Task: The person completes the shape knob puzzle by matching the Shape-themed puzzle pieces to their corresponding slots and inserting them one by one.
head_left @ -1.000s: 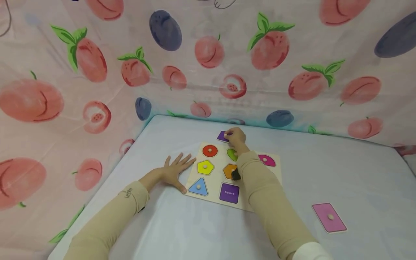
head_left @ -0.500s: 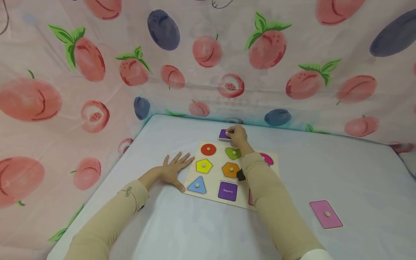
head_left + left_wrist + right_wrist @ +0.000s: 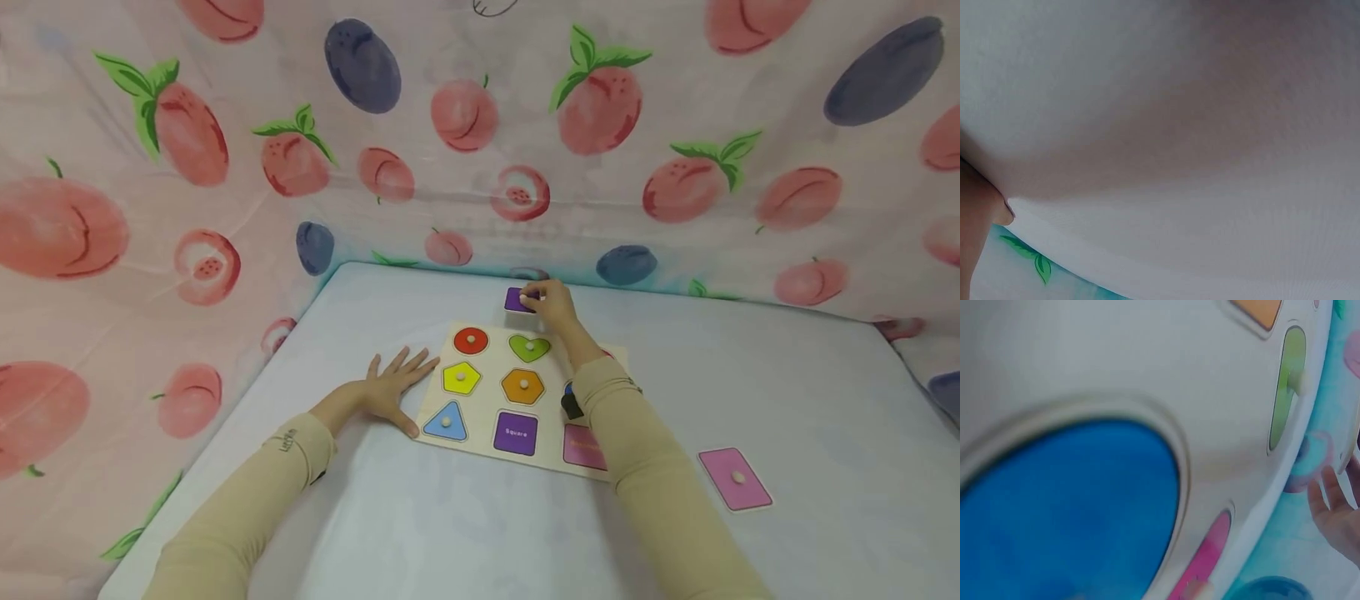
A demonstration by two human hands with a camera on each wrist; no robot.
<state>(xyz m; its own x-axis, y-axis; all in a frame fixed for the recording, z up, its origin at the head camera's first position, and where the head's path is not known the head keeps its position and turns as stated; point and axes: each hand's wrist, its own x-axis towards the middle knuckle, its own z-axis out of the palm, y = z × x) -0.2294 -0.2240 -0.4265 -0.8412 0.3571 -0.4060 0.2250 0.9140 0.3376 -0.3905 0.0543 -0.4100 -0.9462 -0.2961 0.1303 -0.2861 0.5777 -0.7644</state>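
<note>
Beyond the far edge of the wooden puzzle board (image 3: 491,365), my right hand (image 3: 557,308) pinches the round knob of a purple square piece (image 3: 512,300). The piece is raised, its pale edge facing me. In the right wrist view the fingers (image 3: 1334,509) hold the piece's thin pale edge (image 3: 1349,440) at the far right. My left hand (image 3: 388,395) lies with spread fingers at the board's left edge, thumb at the near corner. A purple recess (image 3: 515,433) printed "Square" shows in the board's front row. Right of it is a pink recess (image 3: 581,447), partly hidden by my sleeve.
Knobbed pieces sit in the board: red circle (image 3: 471,332), green heart (image 3: 528,340), yellow pentagon (image 3: 460,385), orange hexagon (image 3: 517,394), blue triangle (image 3: 447,431). A pink rectangle piece (image 3: 726,467) lies on the white table at right. A fruit-printed curtain (image 3: 480,200) hangs behind.
My right hand has picked the purple square up off the table by its knob. The left hand stays in place at the board, while the head view shifts slightly.
</note>
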